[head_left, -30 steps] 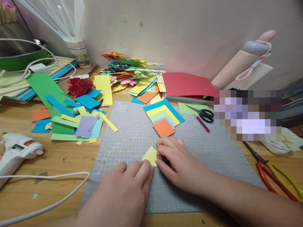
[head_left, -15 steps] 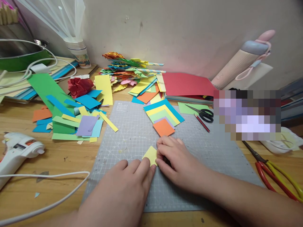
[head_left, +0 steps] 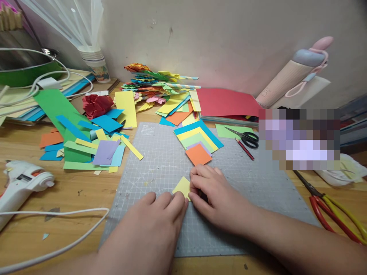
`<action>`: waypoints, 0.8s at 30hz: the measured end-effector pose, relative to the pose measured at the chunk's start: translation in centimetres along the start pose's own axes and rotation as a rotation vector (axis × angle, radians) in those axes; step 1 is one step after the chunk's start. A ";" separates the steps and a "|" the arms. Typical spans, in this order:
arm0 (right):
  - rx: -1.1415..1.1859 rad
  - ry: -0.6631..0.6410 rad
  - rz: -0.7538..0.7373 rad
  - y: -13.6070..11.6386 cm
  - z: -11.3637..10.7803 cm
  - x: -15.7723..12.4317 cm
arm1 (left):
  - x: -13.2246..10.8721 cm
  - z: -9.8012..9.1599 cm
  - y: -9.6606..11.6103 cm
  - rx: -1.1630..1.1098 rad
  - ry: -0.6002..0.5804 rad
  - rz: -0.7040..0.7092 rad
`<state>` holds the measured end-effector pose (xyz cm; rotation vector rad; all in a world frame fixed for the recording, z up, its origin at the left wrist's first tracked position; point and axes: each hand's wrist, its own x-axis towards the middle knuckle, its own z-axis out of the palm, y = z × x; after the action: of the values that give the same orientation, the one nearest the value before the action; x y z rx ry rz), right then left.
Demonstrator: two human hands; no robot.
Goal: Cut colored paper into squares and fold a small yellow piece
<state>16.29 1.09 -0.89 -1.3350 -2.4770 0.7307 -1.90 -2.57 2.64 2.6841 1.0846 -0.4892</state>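
Observation:
A small piece of yellow paper [head_left: 182,185] lies on the grey cutting mat [head_left: 143,168] between my hands. My left hand [head_left: 156,219] presses its lower left edge, fingers curled and closed on it. From the right, my right hand [head_left: 213,194] holds the paper's right corner between thumb and bent fingers. The fingers hide the lower part of the sheet. Just beyond, an orange paper square [head_left: 198,154] rests at the near corner of a fanned stack of blue, yellow, green and purple squares [head_left: 210,133].
Small scissors [head_left: 243,136] and a red pencil [head_left: 245,149] lie right of the stack. Large red-and-yellow-handled scissors [head_left: 327,202] are at the right. Paper scraps [head_left: 77,152], a glue gun [head_left: 25,179] and its white cable [head_left: 86,240] occupy the left. Finished paper crafts [head_left: 160,82] lie along the wall.
My left hand has shifted very slightly at the paper's lower edge. The right hand and the yellow paper look the same.

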 end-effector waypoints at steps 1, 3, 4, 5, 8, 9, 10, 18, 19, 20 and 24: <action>-0.004 0.010 -0.007 0.0 0.0 -0.1 | 0.1 0.0 -0.1 -0.002 -0.003 0.003; -0.017 0.045 -0.029 0.0 -0.2 -0.4 | 0.1 0.0 -0.2 -0.007 0.000 0.009; -0.031 0.062 -0.051 0.0 -0.4 -0.6 | 0.1 0.0 -0.2 -0.014 0.007 0.016; -0.048 0.076 -0.082 -0.1 -0.5 -0.9 | 0.1 0.1 -0.2 -0.020 0.015 0.011; -0.106 0.064 -0.196 -0.4 -0.9 -1.9 | 0.0 0.3 -0.3 -0.067 0.060 0.005; -0.125 0.048 -0.220 -0.5 -0.8 -2.2 | -0.1 0.4 -0.3 -0.081 0.080 0.008; -0.143 0.033 -0.231 -0.6 -0.8 -2.4 | -0.1 0.5 -0.4 -0.090 0.094 0.013; -0.256 -0.039 -0.147 -1.3 -0.1 -2.8 | 0.4 1.0 -0.8 -0.084 0.124 0.051; -0.273 -0.044 -0.124 -1.4 -0.2 -2.8 | 0.4 0.9 -0.9 -0.094 0.123 0.041; -0.290 -0.054 -0.100 -1.4 -0.4 -2.8 | 0.3 0.9 -0.9 -0.103 0.124 0.032; -0.353 -0.110 -0.044 -1.6 -1.0 -2.8 | 0.0 0.6 -0.9 -0.129 0.135 0.024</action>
<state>17.11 -1.64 0.88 -1.3762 -2.8127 0.3757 -2.62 -2.11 1.99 2.6444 1.0773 -0.2285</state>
